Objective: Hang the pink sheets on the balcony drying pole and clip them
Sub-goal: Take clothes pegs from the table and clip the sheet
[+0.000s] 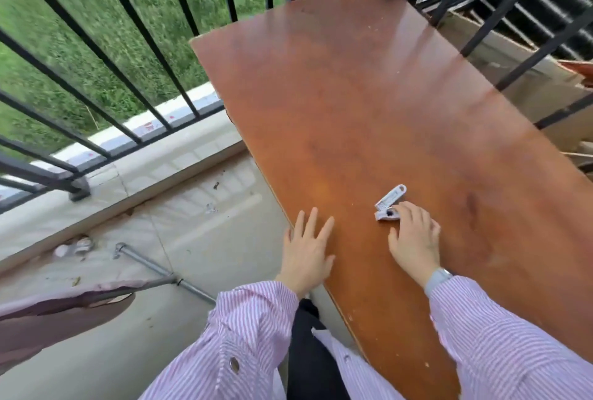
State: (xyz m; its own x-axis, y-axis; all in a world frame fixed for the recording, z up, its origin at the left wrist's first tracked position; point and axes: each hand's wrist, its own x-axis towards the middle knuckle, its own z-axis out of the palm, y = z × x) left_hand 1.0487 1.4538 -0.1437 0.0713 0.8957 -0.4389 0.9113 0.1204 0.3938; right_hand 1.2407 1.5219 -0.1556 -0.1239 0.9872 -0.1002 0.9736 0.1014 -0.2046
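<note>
Two pale grey clips (389, 202) lie together on the brown wooden table (369, 104). My right hand (414, 239) rests on the table with its fingertips touching the nearer clip; no firm grip shows. My left hand (308, 252) lies flat near the table's left edge, fingers spread, holding nothing. At the lower left, a pink sheet (54, 313) hangs over a metal pole (154, 284), only partly in view.
A black metal railing (128, 56) runs along the balcony's left side above a concrete ledge, with grass beyond. A grey pipe (150, 263) lies on the tiled floor. Cardboard boxes (519, 78) and more black bars stand beyond the table's right side.
</note>
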